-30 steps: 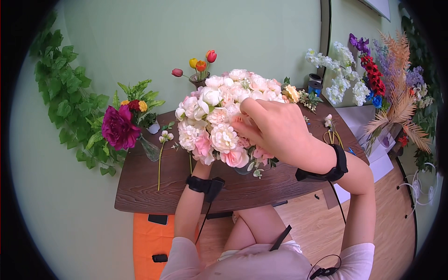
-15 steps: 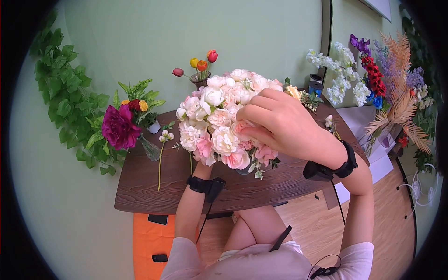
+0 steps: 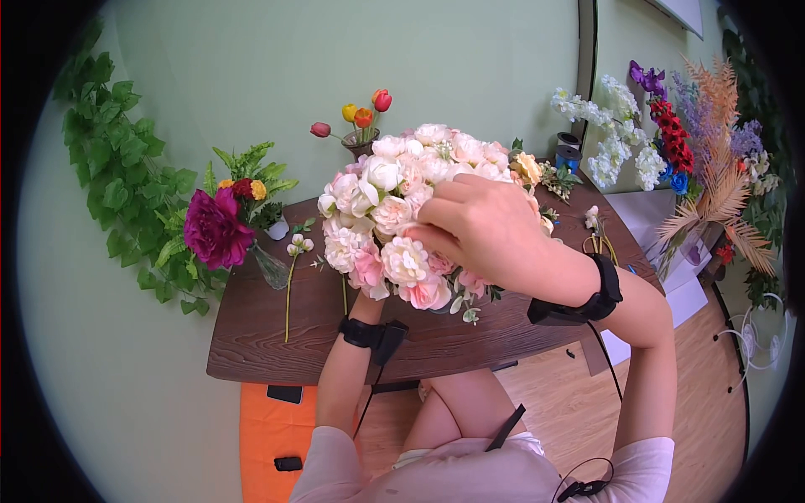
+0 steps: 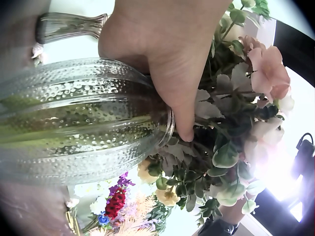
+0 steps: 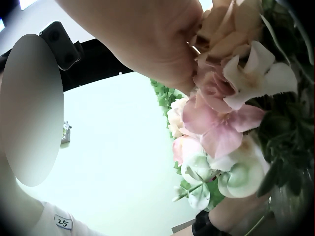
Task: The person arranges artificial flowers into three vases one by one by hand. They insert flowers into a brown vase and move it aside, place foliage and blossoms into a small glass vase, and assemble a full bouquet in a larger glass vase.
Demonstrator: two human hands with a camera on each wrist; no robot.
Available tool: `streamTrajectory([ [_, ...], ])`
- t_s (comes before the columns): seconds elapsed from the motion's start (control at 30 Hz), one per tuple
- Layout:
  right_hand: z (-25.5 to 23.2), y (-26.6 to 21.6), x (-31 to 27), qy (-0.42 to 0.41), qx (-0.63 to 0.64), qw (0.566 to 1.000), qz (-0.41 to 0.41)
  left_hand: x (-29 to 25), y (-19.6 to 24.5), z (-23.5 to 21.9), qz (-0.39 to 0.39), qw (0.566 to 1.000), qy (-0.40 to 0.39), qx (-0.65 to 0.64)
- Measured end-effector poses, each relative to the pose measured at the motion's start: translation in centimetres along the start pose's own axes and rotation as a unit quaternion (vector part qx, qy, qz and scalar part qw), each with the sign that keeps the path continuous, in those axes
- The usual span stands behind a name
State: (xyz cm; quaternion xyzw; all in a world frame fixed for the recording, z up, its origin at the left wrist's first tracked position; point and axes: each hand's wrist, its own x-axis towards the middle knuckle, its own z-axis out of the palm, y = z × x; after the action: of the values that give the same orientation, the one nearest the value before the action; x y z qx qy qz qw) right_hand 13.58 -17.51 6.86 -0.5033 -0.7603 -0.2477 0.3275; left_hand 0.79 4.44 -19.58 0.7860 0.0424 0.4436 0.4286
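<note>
A full bouquet of white and pink artificial flowers [image 3: 390, 214] stands in a ribbed, dimpled clear glass vase [image 4: 83, 123] with green stems inside. My left hand [image 4: 165, 54] grips the vase at its neck, thumb pointing along the rim by the leaves; in the head view the flowers hide this hand. From the right, my right hand [image 3: 482, 222] reaches over the bouquet with bent fingers, pinching a pale pink bloom near its middle. The right wrist view shows that hand against the blossoms, its fingertips hidden behind petals.
Left on the wooden table [image 3: 251, 335] lie a white-budded stem [image 3: 288, 289] and a purple bouquet [image 3: 218, 230]. Tulips [image 3: 362, 119] stand behind. To the right are scissors [image 3: 597, 243], ribbon spools [image 3: 567, 155] and tall mixed flowers [image 3: 675, 138].
My right hand drew back slightly right, then returned left over the bouquet, its fingertips now at a bloom nearer the middle. The bouquet has shifted very slightly; my left hand stays at the vase.
</note>
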Motion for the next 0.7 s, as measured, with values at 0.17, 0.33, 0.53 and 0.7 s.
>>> streamTrajectory([
  [0.17,-0.9,0.4,-1.4,0.035,0.135,0.99,0.006,1.0,-0.4,0.8,0.005,1.0,0.006,-0.009],
  [0.33,-2.9,1.4,-3.4,0.094,0.09,0.991,0.021,1.6,-0.8,1.2,0.014,1.0,0.017,-0.02],
  [0.53,-3.3,1.5,-5.0,0.014,0.026,0.999,0.029,2.4,-1.4,-0.2,0.015,0.999,0.026,-0.032],
  [0.7,-1.7,1.0,-7.0,0.072,0.053,0.994,0.057,1.6,-1.3,0.5,0.019,0.999,0.036,-0.033],
])
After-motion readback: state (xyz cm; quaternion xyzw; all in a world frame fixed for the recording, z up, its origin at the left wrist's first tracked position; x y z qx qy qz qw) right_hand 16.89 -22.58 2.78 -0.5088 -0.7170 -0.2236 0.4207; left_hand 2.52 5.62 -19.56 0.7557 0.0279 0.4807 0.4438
